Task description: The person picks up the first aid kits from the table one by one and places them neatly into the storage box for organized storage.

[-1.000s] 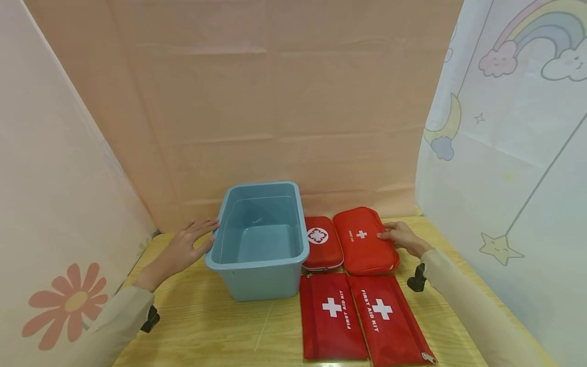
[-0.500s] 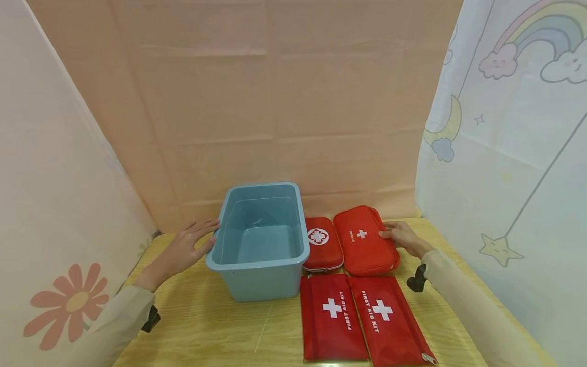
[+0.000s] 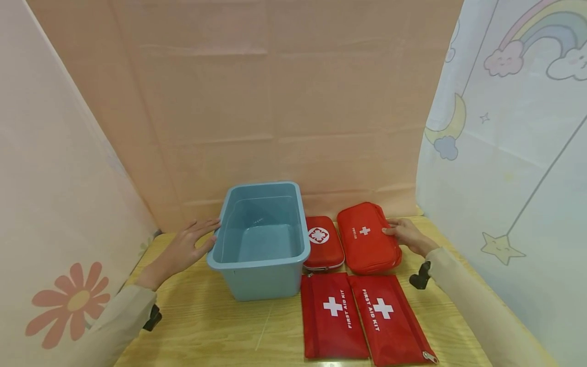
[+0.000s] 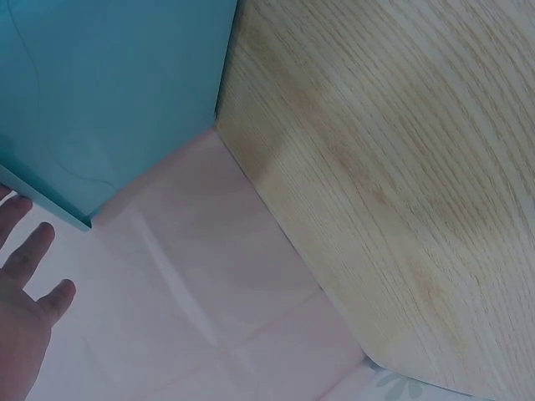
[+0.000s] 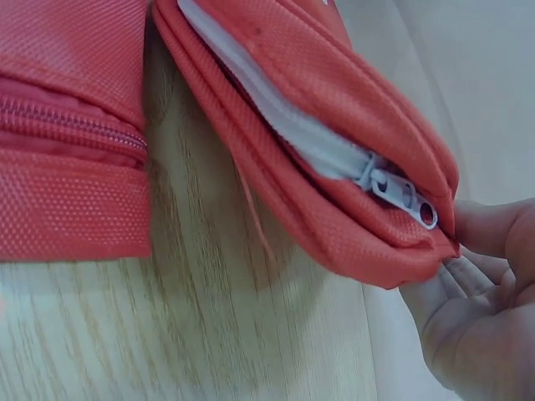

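My left hand (image 3: 196, 238) lies open with straight fingers against the left wall of an empty blue plastic bin (image 3: 259, 257); in the left wrist view the fingers (image 4: 29, 267) reach toward the bin wall (image 4: 109, 92). My right hand (image 3: 400, 234) holds the right edge of a large red first aid pouch (image 3: 367, 237), thumb on top. The right wrist view shows the fingers (image 5: 472, 292) under the edge of the pouch (image 5: 318, 150), which is raised off the table beside its white zipper pull (image 5: 401, 194).
A smaller red hard case (image 3: 322, 242) lies between the bin and the pouch. Two flat red first aid bags (image 3: 334, 316) (image 3: 390, 318) lie side by side at the front. Fabric screens wall in the wooden table (image 3: 206, 326) on three sides.
The right hand has tipped the large pouch's right edge up a little and shifted it slightly away. The left hand and the bin have stayed put.
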`<move>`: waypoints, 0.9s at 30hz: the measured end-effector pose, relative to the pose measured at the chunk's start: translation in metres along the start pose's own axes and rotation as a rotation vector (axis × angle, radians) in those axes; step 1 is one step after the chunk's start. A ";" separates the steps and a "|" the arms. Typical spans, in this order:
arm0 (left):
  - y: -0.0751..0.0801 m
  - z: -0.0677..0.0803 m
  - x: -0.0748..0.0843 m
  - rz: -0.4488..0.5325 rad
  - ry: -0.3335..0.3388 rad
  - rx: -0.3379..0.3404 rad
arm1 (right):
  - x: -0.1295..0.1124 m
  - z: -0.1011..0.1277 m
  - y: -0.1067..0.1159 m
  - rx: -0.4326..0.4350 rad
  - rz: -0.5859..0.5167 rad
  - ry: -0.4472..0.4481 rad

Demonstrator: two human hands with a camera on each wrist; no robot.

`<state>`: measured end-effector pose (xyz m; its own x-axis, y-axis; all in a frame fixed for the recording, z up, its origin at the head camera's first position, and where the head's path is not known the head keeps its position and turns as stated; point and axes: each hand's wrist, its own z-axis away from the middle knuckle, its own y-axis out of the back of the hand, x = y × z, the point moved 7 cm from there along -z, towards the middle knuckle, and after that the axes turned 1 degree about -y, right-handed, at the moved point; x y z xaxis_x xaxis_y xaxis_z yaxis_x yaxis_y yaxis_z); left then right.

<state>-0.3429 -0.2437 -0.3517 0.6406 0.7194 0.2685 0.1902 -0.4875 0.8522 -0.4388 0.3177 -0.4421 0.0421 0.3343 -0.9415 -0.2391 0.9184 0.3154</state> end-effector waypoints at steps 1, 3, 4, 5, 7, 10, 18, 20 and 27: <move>0.000 0.000 0.000 -0.001 -0.002 0.003 | 0.000 0.000 0.001 0.002 -0.003 -0.002; 0.000 0.000 0.001 0.000 -0.009 0.011 | -0.001 0.001 0.002 0.002 -0.006 -0.001; 0.001 0.000 0.001 0.000 -0.009 0.012 | -0.001 0.002 0.002 0.000 -0.010 0.002; 0.000 0.000 0.001 0.000 -0.009 0.009 | -0.001 0.002 0.002 -0.003 -0.013 0.005; 0.000 0.000 0.000 0.002 -0.004 0.006 | -0.001 0.003 0.004 -0.002 -0.024 0.007; 0.001 0.000 0.001 0.006 0.003 -0.002 | -0.001 0.004 0.005 -0.004 -0.045 0.014; 0.003 0.000 0.003 0.020 0.007 0.001 | -0.006 0.006 0.008 0.008 -0.093 0.063; 0.004 0.001 0.003 0.025 0.008 0.004 | -0.008 0.007 0.009 0.027 -0.098 0.075; 0.002 0.000 0.003 0.033 -0.001 0.004 | -0.011 0.009 0.014 0.045 -0.114 0.106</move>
<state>-0.3408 -0.2427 -0.3492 0.6473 0.7026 0.2956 0.1724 -0.5127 0.8411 -0.4343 0.3285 -0.4260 -0.0365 0.2051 -0.9781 -0.1946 0.9585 0.2083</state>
